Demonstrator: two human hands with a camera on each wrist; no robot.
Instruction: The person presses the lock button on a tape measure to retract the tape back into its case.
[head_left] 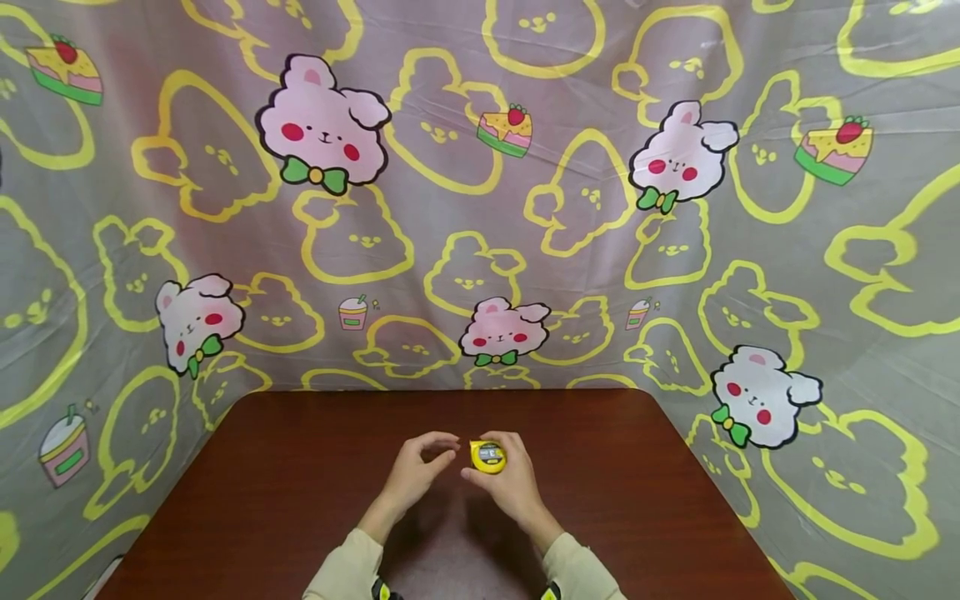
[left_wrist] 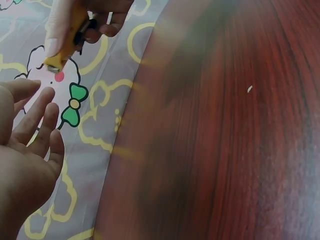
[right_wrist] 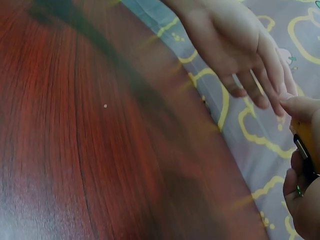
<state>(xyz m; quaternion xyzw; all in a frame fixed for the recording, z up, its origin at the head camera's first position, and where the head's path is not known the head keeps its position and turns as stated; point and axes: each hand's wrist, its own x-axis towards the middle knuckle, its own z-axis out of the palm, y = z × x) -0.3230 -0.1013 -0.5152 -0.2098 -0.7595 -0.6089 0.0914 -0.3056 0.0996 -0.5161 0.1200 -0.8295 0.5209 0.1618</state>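
Note:
A yellow tape measure (head_left: 488, 457) with a dark label is gripped by my right hand (head_left: 516, 477), held above the brown table (head_left: 315, 500). In the left wrist view the tape measure (left_wrist: 75, 37) shows its metal tape end near the thumb and a black clip along its side. My left hand (head_left: 417, 471) is held just left of it, fingers loosely bent and apart from it. Nothing lies between the left fingers (left_wrist: 42, 117). In the right wrist view the tape measure (right_wrist: 306, 145) is partly cut off by the frame edge.
A grey curtain (head_left: 420, 217) printed with rabbits and yellow outlines surrounds the table at the back and both sides. The glossy tabletop has rounded far corners. A tiny white speck (left_wrist: 250, 89) lies on the wood.

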